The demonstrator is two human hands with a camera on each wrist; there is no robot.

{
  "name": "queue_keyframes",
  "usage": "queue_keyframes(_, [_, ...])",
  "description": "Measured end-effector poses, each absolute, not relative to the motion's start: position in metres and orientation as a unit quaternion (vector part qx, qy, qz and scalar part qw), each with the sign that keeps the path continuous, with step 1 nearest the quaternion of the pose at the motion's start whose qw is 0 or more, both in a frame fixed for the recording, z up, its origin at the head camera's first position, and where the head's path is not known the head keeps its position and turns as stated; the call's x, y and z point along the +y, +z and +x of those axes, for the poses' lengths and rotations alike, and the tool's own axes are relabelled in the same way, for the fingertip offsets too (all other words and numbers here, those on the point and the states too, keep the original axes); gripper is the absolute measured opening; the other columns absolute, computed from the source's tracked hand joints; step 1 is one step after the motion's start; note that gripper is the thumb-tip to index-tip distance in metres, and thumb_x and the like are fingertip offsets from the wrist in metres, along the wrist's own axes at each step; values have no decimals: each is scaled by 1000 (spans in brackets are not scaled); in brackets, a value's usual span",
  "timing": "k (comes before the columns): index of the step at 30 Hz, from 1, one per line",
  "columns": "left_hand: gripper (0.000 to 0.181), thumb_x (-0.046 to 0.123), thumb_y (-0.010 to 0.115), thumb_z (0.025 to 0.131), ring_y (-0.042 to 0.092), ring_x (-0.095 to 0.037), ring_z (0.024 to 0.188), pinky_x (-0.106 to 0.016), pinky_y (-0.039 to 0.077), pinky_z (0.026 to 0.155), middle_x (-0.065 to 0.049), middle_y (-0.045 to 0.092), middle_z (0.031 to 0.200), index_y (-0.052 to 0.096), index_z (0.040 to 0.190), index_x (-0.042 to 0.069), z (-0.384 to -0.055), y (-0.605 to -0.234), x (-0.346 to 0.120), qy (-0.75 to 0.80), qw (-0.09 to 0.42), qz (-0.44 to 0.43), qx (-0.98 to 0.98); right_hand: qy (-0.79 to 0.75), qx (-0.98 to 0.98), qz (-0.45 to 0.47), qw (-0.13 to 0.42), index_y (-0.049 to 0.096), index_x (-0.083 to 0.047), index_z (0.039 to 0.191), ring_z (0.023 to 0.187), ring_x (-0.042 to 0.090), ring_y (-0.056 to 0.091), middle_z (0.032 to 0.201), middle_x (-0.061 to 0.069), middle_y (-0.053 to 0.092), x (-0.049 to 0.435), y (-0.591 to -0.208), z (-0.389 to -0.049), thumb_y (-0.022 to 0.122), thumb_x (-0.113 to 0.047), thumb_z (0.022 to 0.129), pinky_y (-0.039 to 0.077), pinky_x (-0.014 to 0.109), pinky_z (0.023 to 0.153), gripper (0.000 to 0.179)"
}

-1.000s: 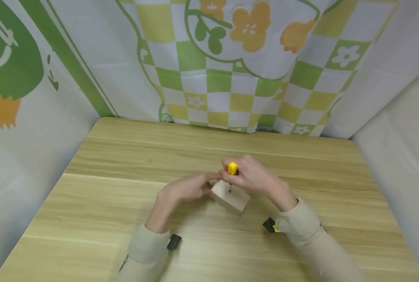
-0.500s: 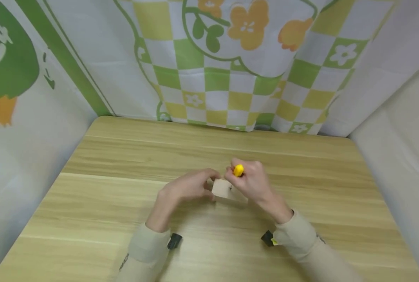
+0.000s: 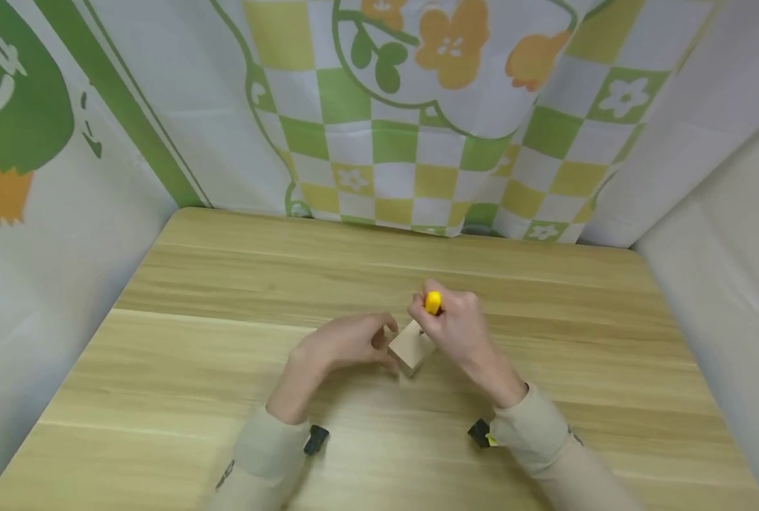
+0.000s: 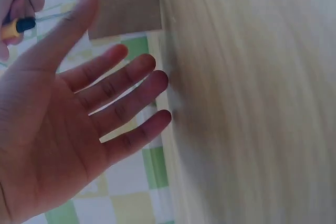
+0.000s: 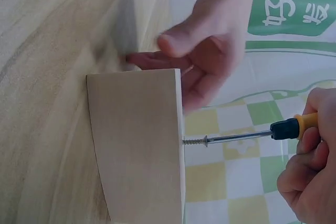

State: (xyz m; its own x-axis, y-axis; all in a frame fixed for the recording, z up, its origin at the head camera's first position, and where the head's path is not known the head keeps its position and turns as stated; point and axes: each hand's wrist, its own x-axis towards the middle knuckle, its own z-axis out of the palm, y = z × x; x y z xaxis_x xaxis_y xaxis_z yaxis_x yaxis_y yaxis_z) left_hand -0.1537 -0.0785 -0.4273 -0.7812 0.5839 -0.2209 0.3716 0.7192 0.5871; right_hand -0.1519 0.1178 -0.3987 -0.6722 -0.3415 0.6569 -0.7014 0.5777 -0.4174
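A pale wooden block (image 3: 410,348) rests on the table between my hands. A screw (image 5: 194,141) stands in one face of it, partly sunk, with its thread showing in the right wrist view. My right hand (image 3: 459,326) grips the yellow and black handle of a screwdriver (image 5: 286,128), whose tip meets the screw head. Beside the block's left end is my left hand (image 3: 344,342). In the left wrist view its fingers are spread and nearly straight, holding nothing. Whether the left thumb touches the block, I cannot tell.
The wood-grain table (image 3: 226,284) runs back to a checkered, flowered curtain (image 3: 418,142). Pale fabric walls flank it. Small black devices (image 3: 316,440) show beside the sleeve cuffs, one at each wrist.
The block has turned on the table. My left fingers have come off it and spread. My right hand has shifted slightly right and rotated, keeping its grip on the screwdriver.
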Motion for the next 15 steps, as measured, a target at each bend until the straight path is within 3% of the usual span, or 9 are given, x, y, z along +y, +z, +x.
queue_keyframes(7, [45, 50, 74, 73, 53, -5, 67, -22, 45, 60, 11, 57, 82, 55, 101, 21, -148, -425, -63, 257, 188, 285, 904, 350, -845, 313, 255, 39, -11, 64, 43, 0, 25, 52, -7, 30, 122, -399, -151, 54, -4, 82, 21, 14, 38, 25])
queue_keyframes(15, [45, 43, 70, 69, 54, -9, 71, -24, 46, 59, 9, 55, 85, 52, 103, 20, -145, -424, -52, 205, 168, 294, 918, 348, -825, 392, 211, 39, -12, 69, 43, -1, 31, 53, -6, 37, 132, -399, -162, 52, -12, 86, 24, 13, 36, 21])
